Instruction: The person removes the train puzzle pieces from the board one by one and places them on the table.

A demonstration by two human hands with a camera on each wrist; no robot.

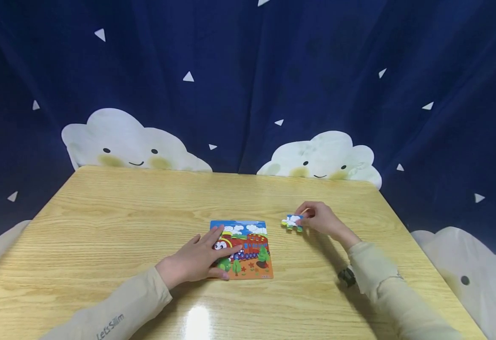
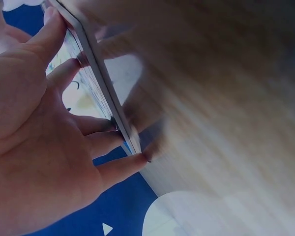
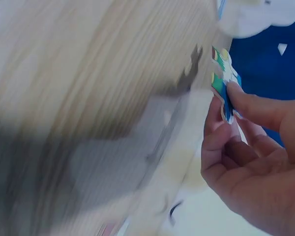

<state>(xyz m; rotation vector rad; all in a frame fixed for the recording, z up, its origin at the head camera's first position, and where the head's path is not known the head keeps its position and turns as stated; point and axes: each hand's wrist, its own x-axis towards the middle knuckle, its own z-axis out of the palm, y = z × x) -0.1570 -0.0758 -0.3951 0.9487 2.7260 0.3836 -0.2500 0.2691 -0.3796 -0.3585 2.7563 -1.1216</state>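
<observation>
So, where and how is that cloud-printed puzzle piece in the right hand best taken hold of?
Probably by its right edge in the head view, coming from the right, with a flat pinch across both faces. The puzzle piece is thin, and knobs stick out on its left and lower sides, so that grip leaves them free; the right hand holds it about there.

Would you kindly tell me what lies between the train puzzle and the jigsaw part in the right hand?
In the head view, only bare tabletop separates the train puzzle from the jigsaw part in the right hand.
</observation>
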